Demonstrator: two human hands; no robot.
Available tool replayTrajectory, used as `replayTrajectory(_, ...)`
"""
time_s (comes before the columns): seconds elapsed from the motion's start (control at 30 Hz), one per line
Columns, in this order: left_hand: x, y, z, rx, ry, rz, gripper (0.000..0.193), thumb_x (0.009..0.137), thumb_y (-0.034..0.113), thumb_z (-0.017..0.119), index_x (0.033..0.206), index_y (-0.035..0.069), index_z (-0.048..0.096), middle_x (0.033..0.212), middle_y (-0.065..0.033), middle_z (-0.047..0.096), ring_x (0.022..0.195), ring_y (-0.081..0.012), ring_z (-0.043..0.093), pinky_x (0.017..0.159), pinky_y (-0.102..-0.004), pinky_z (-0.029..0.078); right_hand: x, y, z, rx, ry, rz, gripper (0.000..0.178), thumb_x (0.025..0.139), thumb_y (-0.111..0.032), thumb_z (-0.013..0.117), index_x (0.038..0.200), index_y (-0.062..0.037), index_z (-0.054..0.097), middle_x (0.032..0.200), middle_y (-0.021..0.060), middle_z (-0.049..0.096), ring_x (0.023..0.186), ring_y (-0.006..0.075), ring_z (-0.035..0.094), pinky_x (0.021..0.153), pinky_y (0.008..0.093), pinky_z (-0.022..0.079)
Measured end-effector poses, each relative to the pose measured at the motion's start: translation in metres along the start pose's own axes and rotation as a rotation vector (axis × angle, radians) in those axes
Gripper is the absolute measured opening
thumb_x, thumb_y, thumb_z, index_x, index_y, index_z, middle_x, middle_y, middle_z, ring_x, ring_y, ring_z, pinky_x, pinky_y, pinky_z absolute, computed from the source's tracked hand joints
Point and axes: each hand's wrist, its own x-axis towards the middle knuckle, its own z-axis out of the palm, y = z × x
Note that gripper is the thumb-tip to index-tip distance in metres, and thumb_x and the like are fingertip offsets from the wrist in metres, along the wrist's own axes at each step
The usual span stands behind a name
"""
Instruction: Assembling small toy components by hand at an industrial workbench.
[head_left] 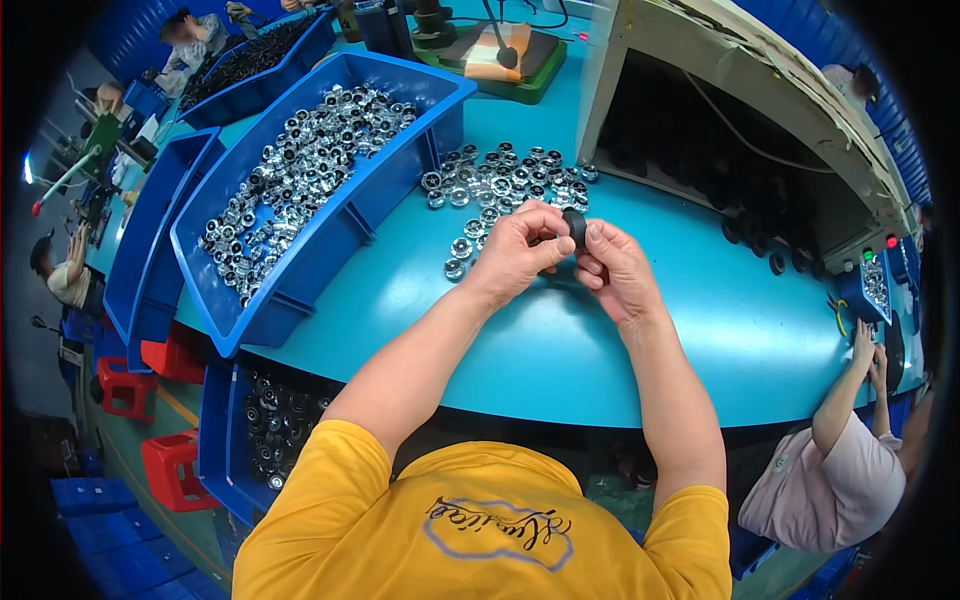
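A small black rubber tyre (575, 229) is held up over the turquoise table between my two hands. My left hand (518, 252) pinches it from the left with bent fingers. On the other side my right hand (616, 264) grips it between thumb and curled fingers. Whether anything sits inside the tyre is hidden by my fingers. Just beyond my hands lie many loose clear wheel hubs (510, 181) with dark centres, several of them close to my left hand.
A long blue bin (345, 228) of clear hubs stands at the left. Right of my hands, black tyres (760, 243) spill from a pale box-like housing (600, 75). Below the table's left edge is a blue crate (225, 440) of dark wheels. A co-worker (830, 470) sits at the right.
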Motion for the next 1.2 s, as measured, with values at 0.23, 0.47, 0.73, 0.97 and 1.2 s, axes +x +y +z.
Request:
replayTrajectory(0.23, -0.005, -0.007, 0.001, -0.311, -0.025, -0.115, 0.013, 0.092, 0.017, 0.073, 0.095, 0.004, 0.070, 0.112, -0.0021, 0.058, 0.088, -0.0108, 0.058, 0.070, -0.0287, 0.051, 0.001, -0.012, -0.008, -0.172, -0.062, 0.108, 0.022, 0.093, -0.028, 0.073, 0.089, -0.0093, 0.062, 0.068, -0.0076, 0.048, 0.059, 0.0038, 0.041, 0.048, 0.0194, 0.031)
replayTrajectory(0.47, -0.003, -0.011, 0.000, -0.214, 0.031, -0.142, 0.022, 0.094, 0.016, 0.071, 0.110, 0.003, 0.067, 0.108, -0.0031, 0.062, 0.085, -0.0092, 0.057, 0.068, -0.0272, 0.051, 0.003, -0.008, -0.008, -0.221, -0.050, 0.043, 0.022, 0.093, -0.026, 0.072, 0.084, -0.0107, 0.061, 0.071, -0.0065, 0.053, 0.058, 0.0034, 0.040, 0.048, 0.0193, 0.029)
replayTrajectory(0.73, -0.007, 0.016, 0.012, 0.111, -0.098, -0.050, 0.027, 0.090, 0.018, 0.076, 0.108, 0.000, 0.067, 0.111, -0.0052, 0.063, 0.088, -0.0069, 0.059, 0.069, -0.0257, 0.055, 0.001, -0.026, -0.026, -0.263, -0.196, 0.085, 0.020, 0.092, -0.026, 0.072, 0.084, -0.0113, 0.061, 0.070, -0.0063, 0.053, 0.051, 0.0037, 0.038, 0.043, 0.0213, 0.025)
replayTrajectory(0.97, -0.002, 0.011, -0.001, -0.097, 0.040, -0.085, 0.021, 0.090, 0.020, 0.077, 0.099, 0.006, 0.064, 0.098, -0.0034, 0.065, 0.076, -0.0099, 0.060, 0.063, -0.0271, 0.052, 0.007, -0.020, -0.016, -0.024, 0.169, -0.162, 0.028, 0.093, -0.016, 0.070, 0.115, -0.0042, 0.060, 0.098, 0.0015, 0.058, 0.094, 0.0093, 0.055, 0.085, 0.0241, 0.048)
replayTrajectory(1.2, -0.002, 0.008, -0.002, -0.367, -0.058, -0.075, 0.025, 0.090, 0.022, 0.076, 0.105, 0.008, 0.062, 0.104, -0.0020, 0.067, 0.094, -0.0145, 0.064, 0.087, -0.0349, 0.056, -0.004, -0.023, 0.005, -0.381, 0.098, -0.288, 0.031, 0.091, -0.008, 0.070, 0.118, 0.0027, 0.058, 0.114, 0.0106, 0.063, 0.091, 0.0142, 0.064, 0.086, 0.0291, 0.054)
